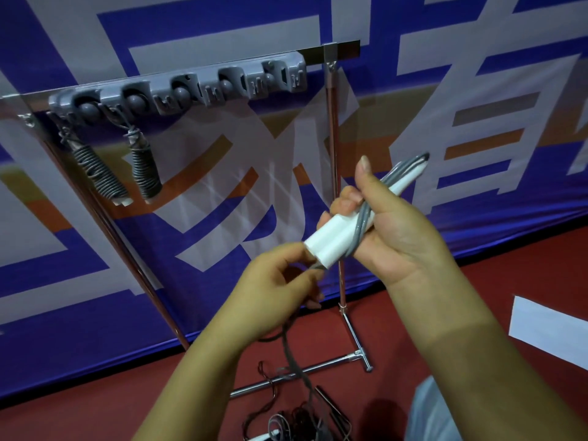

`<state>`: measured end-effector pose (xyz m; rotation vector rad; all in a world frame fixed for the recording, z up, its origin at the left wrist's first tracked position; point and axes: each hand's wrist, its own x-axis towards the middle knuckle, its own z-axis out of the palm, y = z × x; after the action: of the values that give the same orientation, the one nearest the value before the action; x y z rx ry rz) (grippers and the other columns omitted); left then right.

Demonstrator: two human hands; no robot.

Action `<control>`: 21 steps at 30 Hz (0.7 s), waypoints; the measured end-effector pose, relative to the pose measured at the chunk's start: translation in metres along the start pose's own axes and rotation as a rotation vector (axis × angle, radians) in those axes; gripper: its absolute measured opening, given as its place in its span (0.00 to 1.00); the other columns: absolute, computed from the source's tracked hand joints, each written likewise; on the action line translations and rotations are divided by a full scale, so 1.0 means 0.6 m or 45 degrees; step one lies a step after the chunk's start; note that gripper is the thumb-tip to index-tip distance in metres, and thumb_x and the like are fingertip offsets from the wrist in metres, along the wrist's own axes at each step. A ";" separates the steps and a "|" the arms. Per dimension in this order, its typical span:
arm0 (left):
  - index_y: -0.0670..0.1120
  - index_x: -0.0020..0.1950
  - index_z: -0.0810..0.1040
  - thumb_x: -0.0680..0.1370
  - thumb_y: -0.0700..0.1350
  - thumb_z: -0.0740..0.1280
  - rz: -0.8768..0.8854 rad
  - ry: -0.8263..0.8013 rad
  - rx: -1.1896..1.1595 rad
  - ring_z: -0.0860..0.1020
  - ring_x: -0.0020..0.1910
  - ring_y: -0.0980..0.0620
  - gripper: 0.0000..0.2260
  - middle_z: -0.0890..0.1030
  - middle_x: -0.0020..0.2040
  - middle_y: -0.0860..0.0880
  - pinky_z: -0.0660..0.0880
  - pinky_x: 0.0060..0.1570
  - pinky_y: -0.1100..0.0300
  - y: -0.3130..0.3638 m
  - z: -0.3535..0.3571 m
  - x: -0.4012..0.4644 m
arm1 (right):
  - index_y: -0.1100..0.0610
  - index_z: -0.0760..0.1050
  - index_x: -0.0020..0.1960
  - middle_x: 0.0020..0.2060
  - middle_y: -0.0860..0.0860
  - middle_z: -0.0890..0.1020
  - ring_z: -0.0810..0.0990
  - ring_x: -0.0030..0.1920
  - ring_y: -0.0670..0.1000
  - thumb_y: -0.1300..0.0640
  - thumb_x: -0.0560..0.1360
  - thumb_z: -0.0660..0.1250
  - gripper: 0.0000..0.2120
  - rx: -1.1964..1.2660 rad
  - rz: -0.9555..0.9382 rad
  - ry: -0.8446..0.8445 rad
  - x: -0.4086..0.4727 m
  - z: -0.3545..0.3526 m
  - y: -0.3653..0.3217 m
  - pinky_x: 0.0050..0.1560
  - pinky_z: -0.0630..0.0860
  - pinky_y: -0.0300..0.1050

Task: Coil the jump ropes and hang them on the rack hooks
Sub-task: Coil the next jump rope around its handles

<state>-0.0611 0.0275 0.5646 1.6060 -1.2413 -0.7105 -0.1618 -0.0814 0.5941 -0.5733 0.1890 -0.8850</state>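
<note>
Our right hand (391, 230) clasps two white handles (331, 240) with grey cord (362, 222) laid over them; our left hand (280, 281) pinches the cord below. Behind: rack (178, 90), two coiled ropes (121, 167) hung. Floor: loose ropes (296, 421).

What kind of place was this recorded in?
Probably a gym or sports hall. A red sports-type floor meets a big blue printed banner, and a freestanding metal stand carries a grey hook rack with two coiled jump ropes already hanging from it.
</note>
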 end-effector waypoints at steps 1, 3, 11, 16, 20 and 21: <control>0.47 0.47 0.79 0.76 0.32 0.65 0.034 0.062 0.161 0.82 0.32 0.54 0.10 0.83 0.34 0.45 0.78 0.35 0.64 0.001 -0.004 0.002 | 0.54 0.66 0.36 0.24 0.46 0.67 0.68 0.25 0.43 0.50 0.66 0.68 0.12 -0.014 0.030 -0.023 -0.002 0.000 -0.001 0.35 0.75 0.43; 0.48 0.44 0.78 0.75 0.30 0.63 0.047 0.173 0.271 0.81 0.29 0.55 0.13 0.82 0.31 0.46 0.74 0.31 0.69 0.002 -0.017 0.007 | 0.54 0.68 0.35 0.25 0.46 0.66 0.68 0.25 0.43 0.51 0.68 0.67 0.10 -0.039 0.069 -0.091 -0.009 0.002 -0.006 0.37 0.74 0.43; 0.45 0.49 0.80 0.75 0.27 0.63 0.018 0.275 -0.046 0.81 0.28 0.53 0.14 0.84 0.34 0.49 0.77 0.31 0.66 0.012 -0.062 0.015 | 0.52 0.65 0.38 0.27 0.47 0.68 0.69 0.28 0.44 0.53 0.69 0.67 0.10 -0.267 0.096 -0.184 -0.027 -0.017 0.011 0.40 0.74 0.44; 0.42 0.41 0.80 0.75 0.28 0.63 0.031 0.281 0.055 0.75 0.23 0.55 0.12 0.83 0.32 0.47 0.74 0.26 0.64 0.023 -0.053 0.000 | 0.54 0.65 0.39 0.29 0.49 0.70 0.71 0.30 0.46 0.54 0.70 0.67 0.11 -0.378 -0.057 -0.092 -0.014 -0.037 0.027 0.40 0.77 0.45; 0.41 0.38 0.78 0.76 0.34 0.66 -0.036 0.224 -0.020 0.71 0.21 0.55 0.07 0.81 0.31 0.42 0.69 0.24 0.65 0.025 -0.034 -0.016 | 0.55 0.66 0.41 0.29 0.49 0.71 0.72 0.29 0.47 0.53 0.68 0.69 0.12 -0.458 -0.265 -0.008 -0.007 -0.045 0.037 0.42 0.77 0.48; 0.41 0.37 0.78 0.76 0.35 0.67 -0.059 0.207 -0.070 0.70 0.21 0.55 0.08 0.80 0.30 0.41 0.67 0.23 0.65 0.024 -0.026 -0.020 | 0.56 0.66 0.42 0.28 0.48 0.71 0.73 0.29 0.47 0.53 0.68 0.69 0.12 -0.477 -0.311 0.022 -0.006 -0.045 0.038 0.43 0.77 0.49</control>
<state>-0.0570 0.0436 0.5826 1.6177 -1.0619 -0.6244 -0.1592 -0.0777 0.5586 -0.9524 0.3087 -1.1006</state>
